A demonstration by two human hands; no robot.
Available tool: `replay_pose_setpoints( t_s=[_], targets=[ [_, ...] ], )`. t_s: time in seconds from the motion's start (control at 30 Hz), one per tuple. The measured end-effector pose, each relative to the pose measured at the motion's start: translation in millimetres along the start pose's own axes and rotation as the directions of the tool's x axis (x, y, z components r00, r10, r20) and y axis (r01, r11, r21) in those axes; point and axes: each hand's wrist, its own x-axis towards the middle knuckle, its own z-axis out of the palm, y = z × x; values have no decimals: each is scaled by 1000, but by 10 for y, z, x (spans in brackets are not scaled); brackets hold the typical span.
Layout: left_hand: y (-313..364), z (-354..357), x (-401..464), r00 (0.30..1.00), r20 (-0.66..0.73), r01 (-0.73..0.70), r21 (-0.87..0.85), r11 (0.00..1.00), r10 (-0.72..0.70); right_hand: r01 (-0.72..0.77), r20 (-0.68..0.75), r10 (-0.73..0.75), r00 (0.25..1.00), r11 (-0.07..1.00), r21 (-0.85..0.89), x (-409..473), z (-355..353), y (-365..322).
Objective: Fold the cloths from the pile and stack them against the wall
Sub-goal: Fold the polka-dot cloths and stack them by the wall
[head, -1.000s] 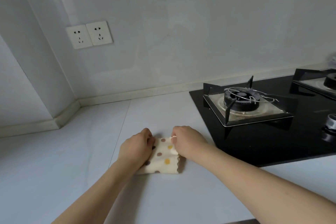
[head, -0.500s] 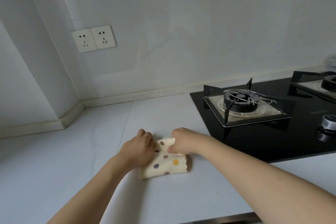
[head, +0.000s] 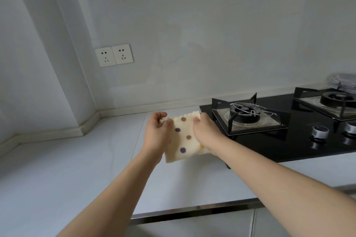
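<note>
Now both hands, left [head: 157, 132] and right [head: 205, 132], pinch the folded cloth [head: 184, 138] beside the hob [head: 289, 136]; best land it square against the wall [head: 212, 34].

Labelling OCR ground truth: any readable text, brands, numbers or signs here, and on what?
None readable.
Double wall socket: slots only, no lettering.
Hob knobs: any marks too small to read.
Polka-dot cloth, pinched by left hand and right hand: dots only.

Cream cloth [head: 185, 136], brown/purple/yellow dots
</note>
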Motion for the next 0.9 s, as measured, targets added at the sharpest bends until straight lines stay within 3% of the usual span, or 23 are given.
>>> replay_pose_setpoints(
  t_s=[0.13, 0.2, 0.27, 0.33, 0.5, 0.6, 0.9],
  targets=[
    [-20, 168, 3, 994, -104, 10, -4, 1000, -11, 123, -115, -135, 984, 987, -106, -51, -61, -9],
    [-107, 258, 82, 979, -105, 171, -21, 985, -173, 138, -157, -146, 977, 988, -65, 29, -40, 34],
    [-231, 363, 182, 918, -6, 395, -59, 917, -396, 150, -167, -155, 974, 988, -41, 162, 19, 108],
    [-382, 465, 289, 879, 55, 477, -63, 877, -474, 140, -159, -143, 977, 990, -31, 360, 115, 201],
    [-396, 677, 765, 961, -32, 269, -112, 956, -274, -89, -73, 85, 994, 995, -55, 976, 156, 297],
    [-93, 758, 1043, 971, -15, 238, -92, 967, -240, -254, -27, 258, 966, 961, 105, 1256, -31, 183],
    [1176, 1159, 1607, 935, 224, 265, 68, 962, -274, -221, -49, 248, 968, 924, 312, 1664, -1169, -585]
  ],
)
